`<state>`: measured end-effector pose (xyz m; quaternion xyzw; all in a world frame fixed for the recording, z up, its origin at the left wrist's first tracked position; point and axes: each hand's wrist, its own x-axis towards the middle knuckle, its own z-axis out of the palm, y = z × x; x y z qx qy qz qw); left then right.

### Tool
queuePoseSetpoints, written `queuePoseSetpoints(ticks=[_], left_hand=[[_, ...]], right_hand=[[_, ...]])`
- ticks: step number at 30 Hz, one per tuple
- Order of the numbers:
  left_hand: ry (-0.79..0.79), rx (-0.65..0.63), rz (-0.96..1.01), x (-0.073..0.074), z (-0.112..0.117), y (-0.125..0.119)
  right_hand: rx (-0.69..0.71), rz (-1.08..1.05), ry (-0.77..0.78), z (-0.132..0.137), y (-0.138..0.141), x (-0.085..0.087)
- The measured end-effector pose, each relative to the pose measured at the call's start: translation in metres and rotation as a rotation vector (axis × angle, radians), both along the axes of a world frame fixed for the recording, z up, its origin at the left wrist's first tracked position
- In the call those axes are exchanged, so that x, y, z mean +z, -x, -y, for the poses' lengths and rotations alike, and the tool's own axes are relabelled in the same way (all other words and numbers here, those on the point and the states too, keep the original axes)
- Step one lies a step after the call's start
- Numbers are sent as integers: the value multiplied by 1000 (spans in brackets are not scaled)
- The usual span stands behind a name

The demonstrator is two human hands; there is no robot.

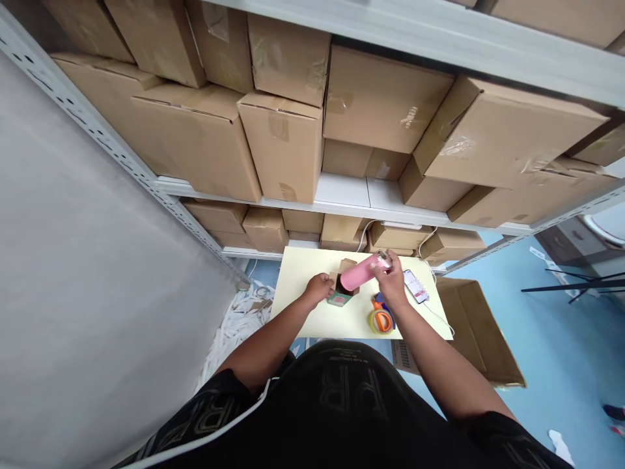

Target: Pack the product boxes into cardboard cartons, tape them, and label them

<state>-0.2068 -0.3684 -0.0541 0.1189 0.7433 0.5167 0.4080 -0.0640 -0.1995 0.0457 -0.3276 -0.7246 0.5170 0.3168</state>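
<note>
A pink bottle (359,273) with a clear cap lies tilted, its lower end inside a small open cardboard box (344,281) on a pale yellow table (303,306). My right hand (393,281) is closed round the bottle's cap end. My left hand (319,287) grips the left side of the small box. A tape dispenser with an orange-yellow roll (381,318) lies just below my right hand. A phone (416,285) with a white cable lies to the right of that hand.
Metal shelving (342,198) stacked with several brown cartons rises behind the table. An open cardboard box (481,332) stands on the blue floor at right. White paper strips (239,319) litter the floor at left, beside a grey wall.
</note>
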Motion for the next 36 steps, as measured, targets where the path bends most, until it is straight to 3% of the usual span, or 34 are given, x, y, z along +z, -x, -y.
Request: queuePoseSetpoints(ticks=[6,11,15,19,23,27,30,33,36], left_hand=[[-35,22,59,3,2,-10],[-47,28,60,4,1,-20],[-41,29,56,3,2,-24],[-35,29,54,2,3,-24],[-27,19,49,1,3,-23],[-18,10,-14,4,3,-24],[-70,-37,-241,8,3,-26],[-147,-167,-461,8,1,-30],[-114,-258,-550,3,-2,-29]], right_hand=[[184,218,-158,17,7,-38],[221,392,-410,30,6,-74],[244,431,-508,34,8,-97],[344,453,-471,28,11,-102],[435,464,-307,17,5,-100],[335,366,-158,13,-19,-104],[277,294,-84,17,-37,-107],[367,263,-180,23,-44,-107],[412,321,-327,31,-43,-104]])
